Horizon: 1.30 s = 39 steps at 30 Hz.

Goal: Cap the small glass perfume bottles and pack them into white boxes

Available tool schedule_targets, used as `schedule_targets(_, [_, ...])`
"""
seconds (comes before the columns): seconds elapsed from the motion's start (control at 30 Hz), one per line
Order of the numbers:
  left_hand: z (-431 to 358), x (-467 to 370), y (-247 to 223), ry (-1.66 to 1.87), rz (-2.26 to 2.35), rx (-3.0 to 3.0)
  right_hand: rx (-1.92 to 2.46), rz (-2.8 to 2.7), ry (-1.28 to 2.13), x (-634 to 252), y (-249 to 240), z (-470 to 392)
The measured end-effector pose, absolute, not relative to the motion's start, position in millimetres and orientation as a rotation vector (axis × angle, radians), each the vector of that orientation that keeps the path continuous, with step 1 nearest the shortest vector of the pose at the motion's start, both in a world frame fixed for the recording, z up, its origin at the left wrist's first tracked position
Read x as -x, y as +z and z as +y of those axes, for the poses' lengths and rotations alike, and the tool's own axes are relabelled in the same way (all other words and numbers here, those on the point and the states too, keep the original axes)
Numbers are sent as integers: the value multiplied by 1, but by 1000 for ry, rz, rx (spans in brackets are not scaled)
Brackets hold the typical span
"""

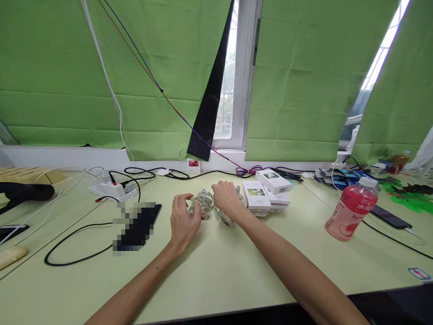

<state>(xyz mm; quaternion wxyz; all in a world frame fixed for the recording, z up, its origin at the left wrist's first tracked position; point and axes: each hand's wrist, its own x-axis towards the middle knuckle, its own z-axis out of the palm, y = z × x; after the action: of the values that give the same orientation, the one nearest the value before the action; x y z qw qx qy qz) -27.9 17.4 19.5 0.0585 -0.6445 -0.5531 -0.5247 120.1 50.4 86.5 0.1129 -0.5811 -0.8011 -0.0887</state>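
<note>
In the head view, a cluster of small, clear, shiny round pieces (204, 205) lies on the pale table; their exact kind is too small to tell. My left hand (183, 217) curves around the cluster's left side, thumb and fingers apart, the thumb close against the pieces. Just to the right, my right hand (227, 198) is closed, its fingertips turned down and hidden. A similar round, glassy piece (225, 219) shows beneath it, and more shiny ones stand just beyond its knuckles. White boxes (257, 195) with a green picture are stacked right of my right hand.
A pink drink bottle (352, 210) stands at the right, near a dark phone (391, 217). To the left lie a partly blurred black device (138, 228) with a cable and a white power strip (111, 189). Cables run along the wall under green blinds (297, 81).
</note>
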Motion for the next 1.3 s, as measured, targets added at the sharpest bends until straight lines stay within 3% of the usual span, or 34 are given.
schedule_targets(0.4, [23, 28, 11, -1447, -2042, 2066, 1852, -2529, 13, -113, 90, 74])
schedule_targets(1.3, [22, 21, 11, -1315, -2135, 2096, 1782, -2670, -32, -113, 91, 73])
